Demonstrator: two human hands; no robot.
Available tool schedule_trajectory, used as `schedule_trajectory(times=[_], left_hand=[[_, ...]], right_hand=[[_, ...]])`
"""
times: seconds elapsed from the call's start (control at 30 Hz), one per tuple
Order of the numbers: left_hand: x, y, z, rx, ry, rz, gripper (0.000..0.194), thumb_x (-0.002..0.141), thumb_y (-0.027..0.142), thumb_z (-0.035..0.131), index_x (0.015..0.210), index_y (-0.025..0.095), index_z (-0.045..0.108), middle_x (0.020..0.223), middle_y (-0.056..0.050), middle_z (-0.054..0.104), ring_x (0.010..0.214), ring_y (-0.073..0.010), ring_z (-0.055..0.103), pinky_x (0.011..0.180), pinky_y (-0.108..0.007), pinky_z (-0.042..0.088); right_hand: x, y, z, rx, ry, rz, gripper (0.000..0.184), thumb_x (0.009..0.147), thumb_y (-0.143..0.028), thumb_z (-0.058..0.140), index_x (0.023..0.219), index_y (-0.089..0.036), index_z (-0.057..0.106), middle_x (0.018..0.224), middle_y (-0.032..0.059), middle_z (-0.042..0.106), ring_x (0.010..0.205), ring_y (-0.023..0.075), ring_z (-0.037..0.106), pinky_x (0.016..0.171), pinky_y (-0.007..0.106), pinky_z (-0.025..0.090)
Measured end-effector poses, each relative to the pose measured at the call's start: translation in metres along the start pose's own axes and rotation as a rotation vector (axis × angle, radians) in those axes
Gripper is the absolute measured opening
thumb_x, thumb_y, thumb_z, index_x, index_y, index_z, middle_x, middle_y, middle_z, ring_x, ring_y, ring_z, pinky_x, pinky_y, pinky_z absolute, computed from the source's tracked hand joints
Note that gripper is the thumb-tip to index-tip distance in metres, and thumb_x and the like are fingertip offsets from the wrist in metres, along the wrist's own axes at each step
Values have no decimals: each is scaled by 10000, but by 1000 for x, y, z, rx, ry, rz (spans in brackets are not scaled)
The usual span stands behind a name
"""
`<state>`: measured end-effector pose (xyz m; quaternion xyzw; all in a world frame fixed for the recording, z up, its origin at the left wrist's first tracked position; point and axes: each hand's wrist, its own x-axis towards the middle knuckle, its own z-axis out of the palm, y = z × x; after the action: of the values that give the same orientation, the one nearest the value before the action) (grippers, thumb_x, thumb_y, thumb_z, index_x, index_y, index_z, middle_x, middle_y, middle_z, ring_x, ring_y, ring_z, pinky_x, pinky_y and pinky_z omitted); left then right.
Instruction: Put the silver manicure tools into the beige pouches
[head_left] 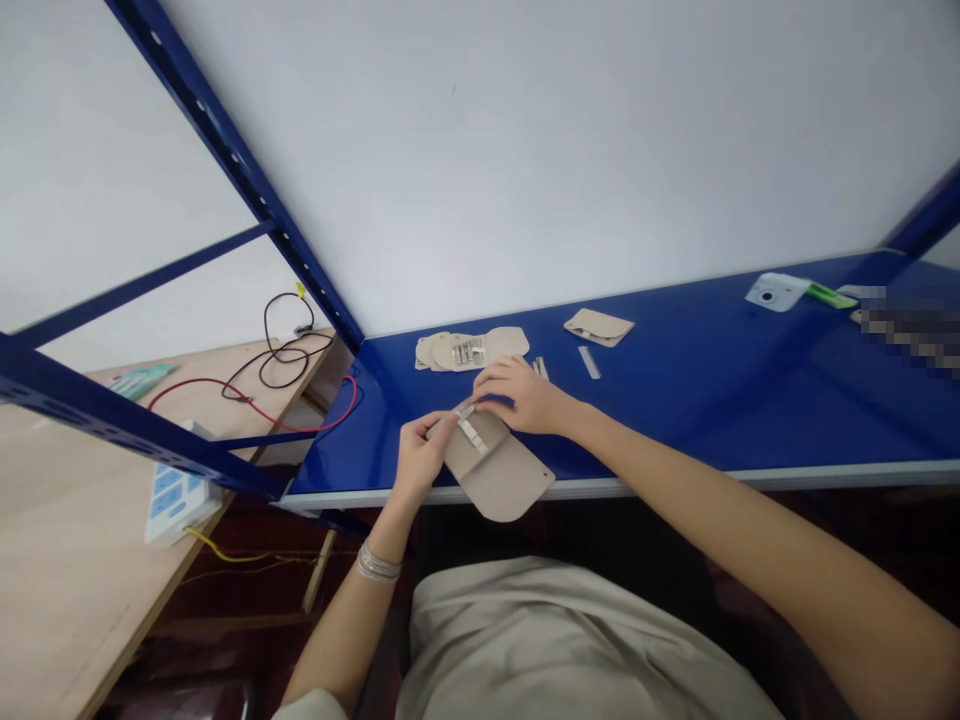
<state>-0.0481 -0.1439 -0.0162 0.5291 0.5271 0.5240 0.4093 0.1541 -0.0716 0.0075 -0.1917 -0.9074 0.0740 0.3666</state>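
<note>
Apparently mid-insertion, the left hand point(421, 452) pinches the beige pouch point(504, 482), right hand point(526, 394) a pale strip point(466, 410), alignment seemingly needed next.

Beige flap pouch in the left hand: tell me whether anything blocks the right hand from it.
Nothing visible does: the right hand is at the upper edge of the beige flap pouch, near the left hand.

Beige pouch point(514, 485) part. hidden by hands point(525, 395); R-edge obj. point(911, 325) pixelated, unID'd.
</note>
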Motion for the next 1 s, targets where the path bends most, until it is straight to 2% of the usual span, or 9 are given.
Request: schedule_trajectory(times=[0.23, 0.47, 0.87, 0.93, 1.0], left_hand=[[1, -3, 2, 38, 30, 10, 333, 786, 403, 652, 901, 110, 757, 746, -35, 697, 633, -137, 552, 584, -217, 402], [4, -6, 2, 117, 8, 63, 315, 808, 386, 623, 900, 117, 758, 795, -50, 717, 732, -183, 615, 665, -237, 445], [2, -2, 3, 36, -1, 22, 304, 785, 398, 655, 833, 115, 757, 752, -33, 706, 684, -157, 578, 639, -225, 411], [3, -2, 4, 22, 22, 12, 313, 773, 412, 666, 814, 113, 751, 740, -28, 697, 663, -150, 568, 614, -219, 403], [3, -3, 4, -2, 54, -7, 333, 766, 434, 671, 816, 112, 744, 720, -22, 682, 633, -138, 551, 578, -211, 387]], right_hand=[[1, -10, 9, -37, 24, -87, 168, 923, -221, 502, 932, -173, 663, 962, 84, 659, 924, 214, 525, 812, 380, 361], [1, -15, 16, -70, 61, -153, 166, 922, -201, 501, 897, -173, 663, 928, 79, 668, 882, 202, 517, 788, 372, 361], [1, -17, 24, 35, 83, -97, 125, 888, -242, 567, 835, -182, 663, 921, 62, 671, 843, 188, 524, 793, 362, 366], [3, -8, 19, 68, 96, -51, 143, 862, -316, 614, 894, -194, 683, 970, 66, 669, 887, 198, 547, 842, 370, 377], [3, 9, 9, 68, 148, 81, 260, 828, -392, 649, 997, -197, 683, 1027, 80, 663, 946, 218, 564, 895, 385, 384]])
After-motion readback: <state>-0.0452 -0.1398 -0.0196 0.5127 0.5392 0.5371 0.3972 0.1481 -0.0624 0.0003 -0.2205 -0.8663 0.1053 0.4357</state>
